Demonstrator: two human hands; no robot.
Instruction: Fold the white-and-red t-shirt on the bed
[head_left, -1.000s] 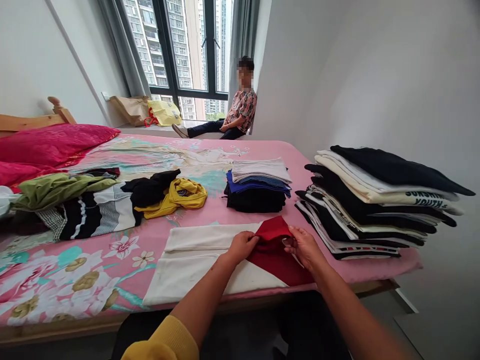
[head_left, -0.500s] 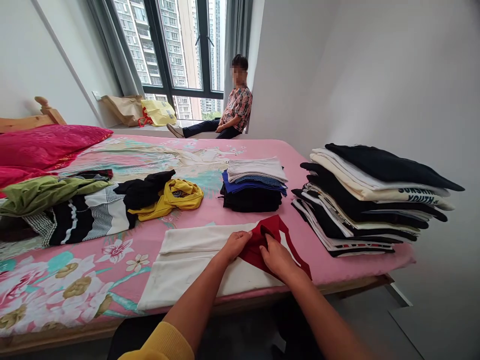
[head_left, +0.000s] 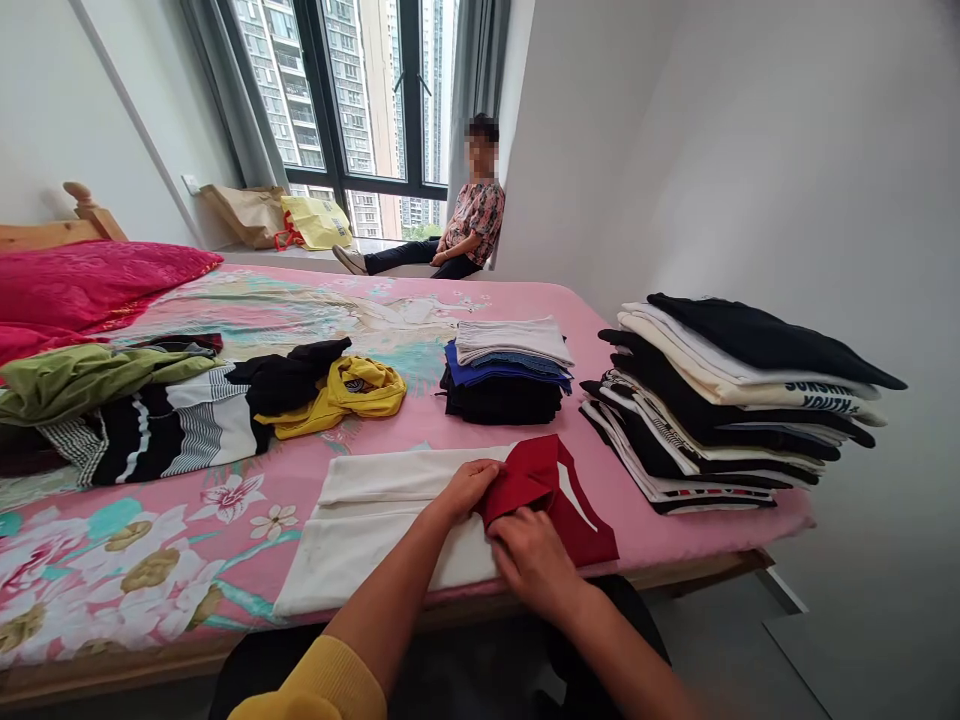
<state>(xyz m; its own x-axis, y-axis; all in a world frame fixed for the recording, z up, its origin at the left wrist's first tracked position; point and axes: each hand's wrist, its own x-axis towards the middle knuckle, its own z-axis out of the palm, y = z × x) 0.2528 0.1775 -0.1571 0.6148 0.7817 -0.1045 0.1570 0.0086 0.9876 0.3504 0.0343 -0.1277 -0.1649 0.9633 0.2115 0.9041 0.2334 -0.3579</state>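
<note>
A white shirt with a dark red collar (head_left: pixel 390 500) lies folded flat along the near edge of the bed. My left hand (head_left: pixel 472 487) is closed on the left edge of the red collar, thumb and fingers together. Just below it, my right hand (head_left: pixel 531 548) has its fingers curled at the lower edge of the same red cloth, closed on it. Part of the red cloth folds over between both hands. A white strip shows inside the neck opening. My fingertips are partly hidden by the fabric.
A tall stack of folded clothes (head_left: pixel 720 420) stands at the right, near a lower folded pile (head_left: pixel 506 395). Rumpled clothes (head_left: pixel 180 420) lie at the left. The bed's wooden edge (head_left: pixel 150 670) is close in front. A person (head_left: pixel 474 215) sits at the window.
My right hand has moved down and left, from inside the red collar to its lower edge. The red cloth there is now folded over. My left hand stays in place.
</note>
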